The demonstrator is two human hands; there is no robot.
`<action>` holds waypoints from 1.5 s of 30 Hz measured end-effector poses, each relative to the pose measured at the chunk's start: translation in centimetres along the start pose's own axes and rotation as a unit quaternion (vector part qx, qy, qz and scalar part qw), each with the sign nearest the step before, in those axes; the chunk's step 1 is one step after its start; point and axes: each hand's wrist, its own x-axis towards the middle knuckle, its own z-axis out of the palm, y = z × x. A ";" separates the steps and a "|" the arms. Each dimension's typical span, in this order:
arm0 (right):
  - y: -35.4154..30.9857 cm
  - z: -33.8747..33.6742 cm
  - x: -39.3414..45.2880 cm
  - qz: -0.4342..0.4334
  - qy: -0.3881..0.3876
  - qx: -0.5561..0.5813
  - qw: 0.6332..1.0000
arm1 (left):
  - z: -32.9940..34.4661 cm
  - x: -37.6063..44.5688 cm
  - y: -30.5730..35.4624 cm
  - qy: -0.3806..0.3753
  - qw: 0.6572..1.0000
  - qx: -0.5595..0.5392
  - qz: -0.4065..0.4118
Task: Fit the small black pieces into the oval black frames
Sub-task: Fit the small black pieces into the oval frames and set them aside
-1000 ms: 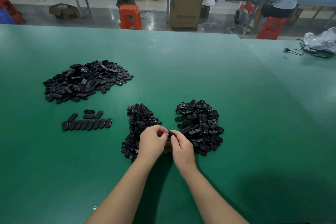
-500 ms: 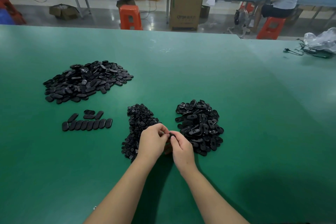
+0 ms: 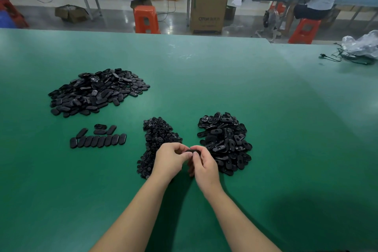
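Head view: left hand (image 3: pixel 170 158) and right hand (image 3: pixel 204 164), fingers curled, together pinch one oval frame (image 3: pixel 191 151) at lower centre.

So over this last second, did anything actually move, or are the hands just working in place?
Almost in place. The left hand and right hand stay together between the two near heaps, both pinching one black piece, and its dark edge now shows more plainly above the fingertips. Nothing was picked up or put down. All three heaps and the row of finished ovals lie as before.
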 end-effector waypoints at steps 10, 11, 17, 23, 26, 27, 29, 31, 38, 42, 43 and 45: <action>0.0 -0.1 0.1 -0.007 0.000 -0.037 0.999 | 0.3 -0.2 0.0 0.005 1.000 -0.001 -0.027; 0.1 -0.1 0.1 -0.006 -0.002 -0.035 0.999 | 0.4 -0.2 0.0 0.006 1.000 -0.001 -0.030; 0.2 -0.3 0.1 -0.002 -0.004 -0.023 1.000 | 0.8 -0.4 0.0 0.015 0.999 -0.016 -0.048; 0.1 -0.3 0.1 -0.002 0.002 -0.010 1.000 | 0.9 -0.6 0.3 0.014 0.999 -0.012 -0.038; 0.0 -0.4 0.1 -0.004 0.005 0.009 1.000 | 0.8 -0.7 0.5 0.013 1.000 -0.013 -0.018; -0.1 -0.4 0.0 -0.003 0.005 0.018 1.000 | 0.7 -0.7 0.5 0.008 1.000 -0.021 -0.012; -0.1 -0.5 0.0 -0.003 0.000 0.029 1.000 | 0.5 -0.7 0.5 -0.006 0.999 -0.031 -0.004; -0.1 -0.5 -0.1 -0.002 -0.002 0.026 1.000 | 0.1 -0.6 0.3 -0.016 1.000 -0.021 0.005; -0.1 -0.3 0.0 -0.002 0.014 0.007 1.000 | 0.3 -0.8 0.4 0.004 0.992 0.095 0.081; 0.0 -0.2 0.0 0.018 0.019 0.038 0.999 | 0.1 -1.0 0.1 0.010 0.956 0.224 0.191; -0.1 -0.2 -0.1 0.023 0.018 0.053 0.998 | -0.1 -1.0 0.1 0.022 0.943 0.259 0.205; -0.4 -0.2 -0.2 0.028 0.013 0.081 0.996 | -0.7 -1.0 -0.2 0.060 0.930 0.280 0.229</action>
